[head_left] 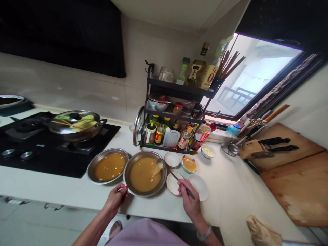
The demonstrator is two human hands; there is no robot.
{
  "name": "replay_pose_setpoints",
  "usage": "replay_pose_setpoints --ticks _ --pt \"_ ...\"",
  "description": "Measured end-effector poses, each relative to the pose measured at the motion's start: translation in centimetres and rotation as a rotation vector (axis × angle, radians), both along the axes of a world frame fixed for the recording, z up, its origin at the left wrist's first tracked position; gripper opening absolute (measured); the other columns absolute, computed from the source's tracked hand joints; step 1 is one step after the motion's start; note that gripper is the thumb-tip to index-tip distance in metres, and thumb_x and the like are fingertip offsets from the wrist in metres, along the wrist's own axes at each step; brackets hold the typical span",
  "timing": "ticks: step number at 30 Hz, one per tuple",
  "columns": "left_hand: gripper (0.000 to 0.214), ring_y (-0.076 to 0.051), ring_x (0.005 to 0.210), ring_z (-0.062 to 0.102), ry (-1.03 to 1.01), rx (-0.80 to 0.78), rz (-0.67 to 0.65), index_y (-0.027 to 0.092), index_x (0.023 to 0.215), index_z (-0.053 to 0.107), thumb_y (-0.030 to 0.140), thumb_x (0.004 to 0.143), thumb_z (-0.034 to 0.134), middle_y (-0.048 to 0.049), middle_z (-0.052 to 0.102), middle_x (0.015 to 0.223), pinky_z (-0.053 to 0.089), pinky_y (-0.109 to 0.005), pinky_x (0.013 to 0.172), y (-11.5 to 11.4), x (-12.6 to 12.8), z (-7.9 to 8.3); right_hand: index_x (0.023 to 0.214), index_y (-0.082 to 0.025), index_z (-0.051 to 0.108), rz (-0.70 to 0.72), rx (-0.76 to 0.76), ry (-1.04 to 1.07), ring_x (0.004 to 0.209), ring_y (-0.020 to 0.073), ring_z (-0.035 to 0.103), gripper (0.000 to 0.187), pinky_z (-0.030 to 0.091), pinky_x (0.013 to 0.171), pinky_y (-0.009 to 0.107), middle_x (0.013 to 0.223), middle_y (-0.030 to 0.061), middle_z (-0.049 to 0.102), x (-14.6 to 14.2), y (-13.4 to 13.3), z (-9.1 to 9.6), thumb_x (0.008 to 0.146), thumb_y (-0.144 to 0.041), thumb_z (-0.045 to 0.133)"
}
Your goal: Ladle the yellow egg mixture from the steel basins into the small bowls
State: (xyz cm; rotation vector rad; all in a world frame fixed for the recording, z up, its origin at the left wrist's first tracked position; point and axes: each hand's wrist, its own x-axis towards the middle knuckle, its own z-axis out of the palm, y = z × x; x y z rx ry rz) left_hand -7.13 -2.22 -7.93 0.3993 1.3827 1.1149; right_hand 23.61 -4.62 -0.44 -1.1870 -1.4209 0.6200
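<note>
My left hand (pixel 116 199) grips the near rim of a round metal pan (pixel 133 164) holding orange-brown liquid. My right hand (pixel 189 201) holds a metal spoon (pixel 167 169); its bowl dips into the right side of that liquid. A second metal pan (pixel 92 164) with the same liquid sits just to the left, touching the first. Small white dishes (pixel 172 159) and a bowl with yellow sauce (pixel 189 164) lie around my right hand.
A lidded wok (pixel 74 125) rests on the black hob (pixel 38 153) at left. A black spice rack (pixel 176 112) full of bottles stands behind the pans. Knife block (pixel 252 148), wooden boards (pixel 299 184) and a crumpled bag (pixel 261 232) are at right.
</note>
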Motion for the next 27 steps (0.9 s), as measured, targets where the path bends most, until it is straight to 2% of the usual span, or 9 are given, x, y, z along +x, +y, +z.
replay_pose_setpoints --ticks 3,5,7,11,14,20,27 --pt "0.036 -0.008 0.041 0.048 0.004 0.003 0.001 0.019 0.066 0.048 0.03 0.049 0.078 0.0049 0.058 0.048 0.032 -0.017 0.043 0.0 0.0 -0.1 0.109 -0.024 0.07 0.126 0.18 -0.176 0.077 0.0174 0.066 0.027 0.056 0.058 0.026 0.098 0.0097 0.069 0.5 -0.5 -0.2 0.091 -0.021 0.05" --pt "0.037 -0.007 0.041 0.047 0.001 0.001 0.0 0.02 0.066 0.048 0.03 0.048 0.079 0.005 0.058 0.048 0.032 -0.017 0.043 -0.1 -0.1 -0.1 0.112 -0.024 0.068 0.111 0.236 -0.205 0.081 0.018 0.066 0.029 0.057 0.061 0.027 0.101 0.01 0.069 1.4 -0.4 -0.1 0.091 -0.018 0.049" --pt "0.039 -0.007 0.041 0.047 -0.007 0.001 -0.002 0.02 0.066 0.048 0.031 0.046 0.08 0.0054 0.058 0.048 0.032 -0.017 0.043 -0.1 -0.1 -0.1 0.113 -0.023 0.067 0.008 0.219 -0.178 0.072 0.0157 0.065 0.027 0.056 0.061 0.027 0.095 0.0085 0.068 2.6 0.0 -0.1 0.092 -0.019 0.049" --pt "0.042 -0.007 0.042 0.047 -0.018 0.003 -0.004 0.02 0.067 0.048 0.029 0.043 0.081 0.0062 0.057 0.048 0.032 -0.017 0.043 -0.1 -0.2 -0.1 0.105 -0.019 0.066 -0.296 0.097 -0.108 0.059 0.0137 0.06 0.025 0.054 0.054 0.027 0.083 0.005 0.065 5.5 1.1 -0.5 0.092 -0.031 0.049" --pt "0.04 -0.007 0.042 0.048 -0.018 -0.01 0.012 0.02 0.067 0.049 0.028 0.044 0.081 0.0056 0.058 0.049 0.034 -0.017 0.043 -0.1 -0.2 0.0 0.099 -0.017 0.066 -0.408 0.016 -0.078 0.057 0.0146 0.06 0.028 0.053 0.049 0.026 0.078 0.0047 0.066 7.0 1.4 -1.5 0.089 -0.039 0.051" --pt "0.039 -0.007 0.042 0.048 -0.036 -0.032 0.026 0.02 0.067 0.048 0.025 0.045 0.079 0.0052 0.058 0.049 0.035 -0.016 0.043 0.0 -0.2 0.0 0.1 -0.017 0.066 -0.379 -0.047 -0.067 0.054 0.0143 0.06 0.03 0.054 0.046 0.027 0.078 0.0049 0.066 7.6 0.9 -3.2 0.088 -0.04 0.051" --pt "0.036 -0.007 0.042 0.049 -0.032 -0.036 0.022 0.019 0.068 0.049 0.024 0.048 0.078 0.0049 0.058 0.049 0.036 -0.016 0.044 0.0 -0.3 -0.1 0.099 -0.018 0.067 -0.301 -0.047 -0.095 0.055 0.0138 0.06 0.028 0.056 0.046 0.026 0.076 0.0038 0.064 7.8 0.7 -3.2 0.088 -0.039 0.051"
